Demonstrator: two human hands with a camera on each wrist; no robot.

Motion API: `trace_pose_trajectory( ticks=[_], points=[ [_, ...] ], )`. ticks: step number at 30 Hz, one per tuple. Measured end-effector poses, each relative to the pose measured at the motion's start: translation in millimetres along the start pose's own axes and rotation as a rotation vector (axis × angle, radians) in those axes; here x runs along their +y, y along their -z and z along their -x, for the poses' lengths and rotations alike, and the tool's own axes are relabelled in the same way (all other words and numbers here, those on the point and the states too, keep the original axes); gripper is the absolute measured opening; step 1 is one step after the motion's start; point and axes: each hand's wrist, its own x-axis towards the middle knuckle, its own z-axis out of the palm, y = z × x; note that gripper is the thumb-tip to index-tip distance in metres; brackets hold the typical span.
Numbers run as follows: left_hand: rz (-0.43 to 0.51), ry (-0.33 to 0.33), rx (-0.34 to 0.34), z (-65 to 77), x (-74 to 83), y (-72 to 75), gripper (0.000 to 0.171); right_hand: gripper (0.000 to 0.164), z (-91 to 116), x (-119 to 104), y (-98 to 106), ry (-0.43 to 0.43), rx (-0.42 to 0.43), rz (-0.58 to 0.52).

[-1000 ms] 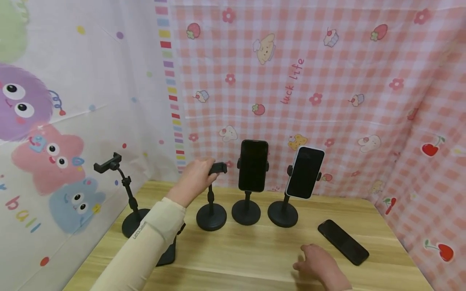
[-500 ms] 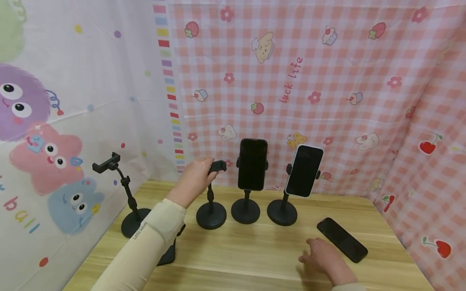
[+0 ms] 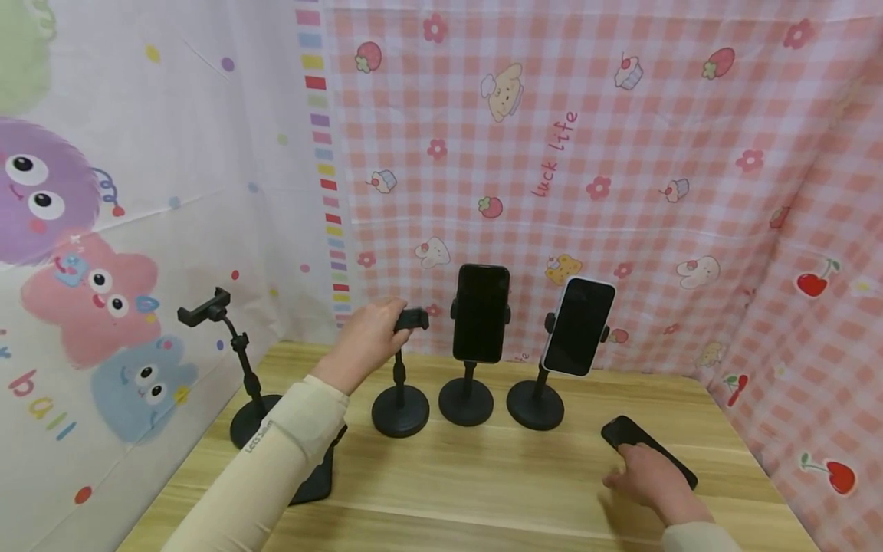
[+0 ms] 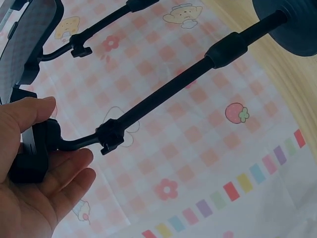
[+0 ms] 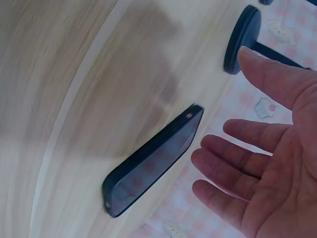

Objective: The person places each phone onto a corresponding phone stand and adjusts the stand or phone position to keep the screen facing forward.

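My left hand (image 3: 369, 337) grips the black clamp (image 4: 32, 153) at the top of a phone stand (image 3: 401, 411), thumb on one side and fingers curled round the other in the left wrist view. That clamp has no phone in it. My right hand (image 3: 651, 479) reaches over a black phone (image 5: 153, 163) lying on the table at the right. In the right wrist view the fingers are spread and loosely bent, apart from the phone, with nothing between them.
Two stands to the right carry a black phone (image 3: 481, 314) and a white-edged phone (image 3: 579, 328). At the left is another stand (image 3: 243, 360) with a bare clamp. A dark object (image 3: 316, 484) shows partly behind my left sleeve. Patterned cloth (image 3: 621, 138) hangs behind the wooden table (image 3: 483, 483).
My right hand has moved right, from beside the phone on the table to over it. The left hand keeps its grip on the stand's clamp.
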Motion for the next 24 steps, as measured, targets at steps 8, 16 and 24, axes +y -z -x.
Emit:
trace_pose_trajectory(
  ticks=[8,16,24],
  points=[
    [0.018,0.020,-0.022,0.2,-0.7,0.1,0.046,0.064,-6.1,21.4,2.2,0.017,0.046,0.014],
    [0.026,0.009,-0.009,1.2,-2.9,-0.3,0.058,0.067,-6.8,40.1,2.9,0.026,0.066,0.037],
    [0.025,0.020,-0.005,4.7,-3.4,2.2,0.058,0.064,-7.6,53.6,-3.6,0.032,0.080,0.016]
  ],
)
